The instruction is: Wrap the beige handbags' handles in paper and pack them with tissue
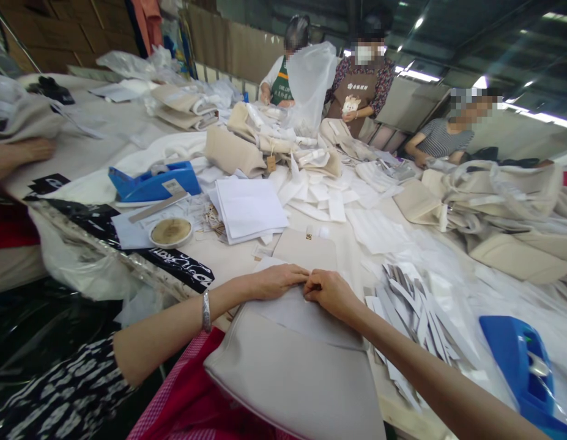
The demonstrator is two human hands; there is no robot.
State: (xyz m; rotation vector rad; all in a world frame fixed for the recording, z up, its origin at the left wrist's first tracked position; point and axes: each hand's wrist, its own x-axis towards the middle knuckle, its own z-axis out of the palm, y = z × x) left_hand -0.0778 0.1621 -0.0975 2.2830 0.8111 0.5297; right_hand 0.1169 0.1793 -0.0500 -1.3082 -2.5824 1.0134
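Observation:
A beige leather bag [301, 385] lies in front of me with its near part hanging over the table edge. A thin white sheet [292, 315] covers its middle, and a small gold clasp [309, 236] shows on its far part. My left hand [278, 281] lies flat on the white sheet, fingers stretched to the right. Beside its fingertips, my right hand [331, 294] is closed in a pinch at the sheet. Whatever is between those fingers is too small to make out.
Left of the bag are a stack of white paper [251, 208], a round tin [170, 232] and a blue tape dispenser [155, 181]. Grey-white strips [416, 311] and another blue dispenser [517, 354] lie right. Beige bags [237, 150] are piled behind. Several co-workers stand around.

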